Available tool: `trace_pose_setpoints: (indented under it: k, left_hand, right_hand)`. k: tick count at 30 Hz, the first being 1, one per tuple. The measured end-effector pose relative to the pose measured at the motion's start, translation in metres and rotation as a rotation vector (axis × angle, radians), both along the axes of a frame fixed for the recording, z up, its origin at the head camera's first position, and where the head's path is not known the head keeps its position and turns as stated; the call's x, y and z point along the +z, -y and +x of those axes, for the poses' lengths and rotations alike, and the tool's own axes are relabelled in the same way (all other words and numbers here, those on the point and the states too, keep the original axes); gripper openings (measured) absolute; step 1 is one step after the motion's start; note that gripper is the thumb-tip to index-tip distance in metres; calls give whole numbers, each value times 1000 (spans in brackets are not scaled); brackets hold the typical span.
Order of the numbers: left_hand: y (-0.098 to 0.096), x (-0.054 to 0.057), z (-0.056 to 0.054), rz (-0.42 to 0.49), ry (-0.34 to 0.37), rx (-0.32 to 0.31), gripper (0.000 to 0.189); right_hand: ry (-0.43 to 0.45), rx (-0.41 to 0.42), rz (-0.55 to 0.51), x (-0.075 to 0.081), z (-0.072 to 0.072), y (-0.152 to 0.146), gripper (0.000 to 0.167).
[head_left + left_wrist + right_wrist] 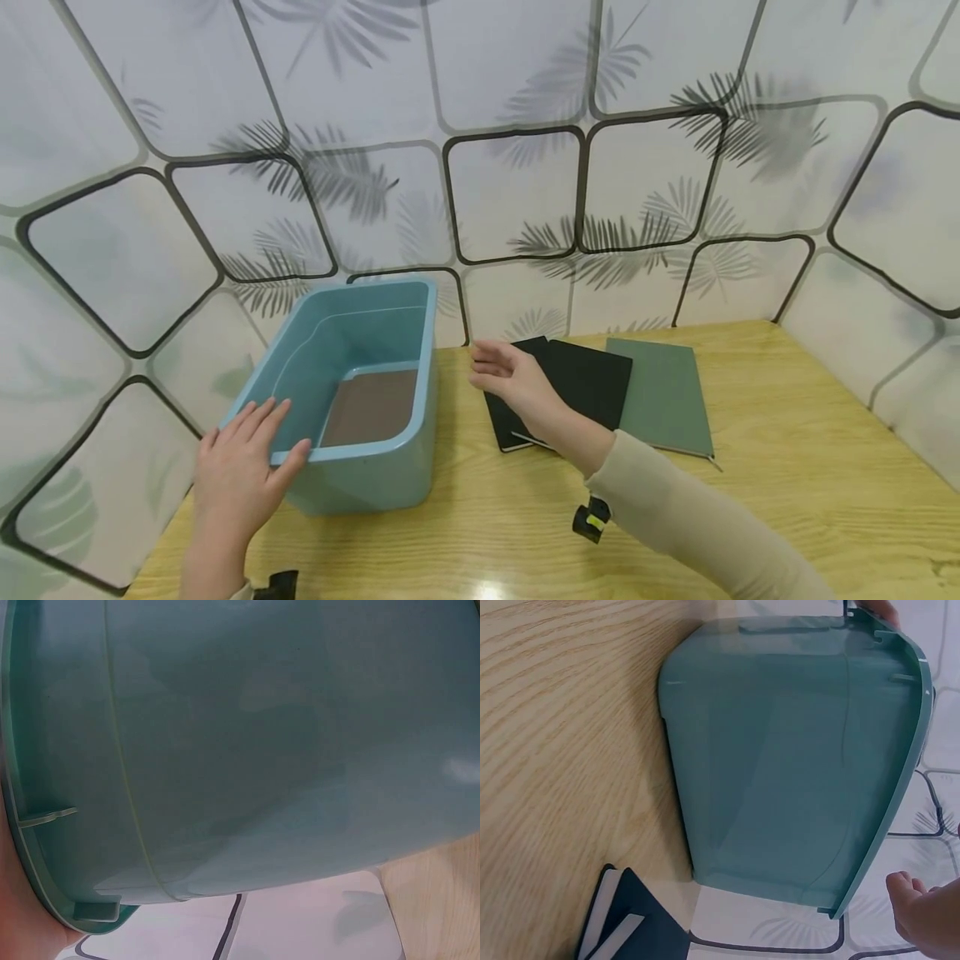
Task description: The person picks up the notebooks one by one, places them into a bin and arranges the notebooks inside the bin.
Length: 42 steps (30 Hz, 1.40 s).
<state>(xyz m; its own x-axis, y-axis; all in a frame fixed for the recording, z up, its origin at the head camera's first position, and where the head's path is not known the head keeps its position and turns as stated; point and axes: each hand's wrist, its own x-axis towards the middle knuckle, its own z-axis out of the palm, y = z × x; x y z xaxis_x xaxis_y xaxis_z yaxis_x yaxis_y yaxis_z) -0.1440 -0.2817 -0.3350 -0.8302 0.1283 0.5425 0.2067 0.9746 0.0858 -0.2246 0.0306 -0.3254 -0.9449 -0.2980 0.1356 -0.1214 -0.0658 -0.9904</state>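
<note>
A blue plastic bin (360,483) stands on the left of the table, with a flat brown rectangular thing (372,408) lying on its floor. My left hand (238,475) rests on the bin's near left corner, fingers extended over the rim. In the left wrist view the bin's outer wall (247,750) fills most of the picture. My right hand (521,392) hovers to the right of the bin, above two overlapping black notebooks (592,375), its fingers loosely bent and holding nothing. Beside the black notebooks lies a green notebook (667,396) with a ribbon at its corner.
The wood-grain table (780,433) extends to the right of the notebooks. A patterned wall covering (517,200) with leaf prints encloses the back and both sides. A small black device (592,518) is strapped at the right wrist.
</note>
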Motion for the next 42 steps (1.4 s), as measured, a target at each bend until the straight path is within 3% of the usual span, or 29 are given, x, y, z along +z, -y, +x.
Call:
trace_pose_setpoints:
  k: [14,42]
  left_hand:
    - [0,-1,0,7,-16,-5,54]
    - [0,-1,-1,8,-18,-1,55]
  right_hand:
    - [48,-17,-5,-23,2,-10,53]
    - [61,-59,47,-40,5,-50,54]
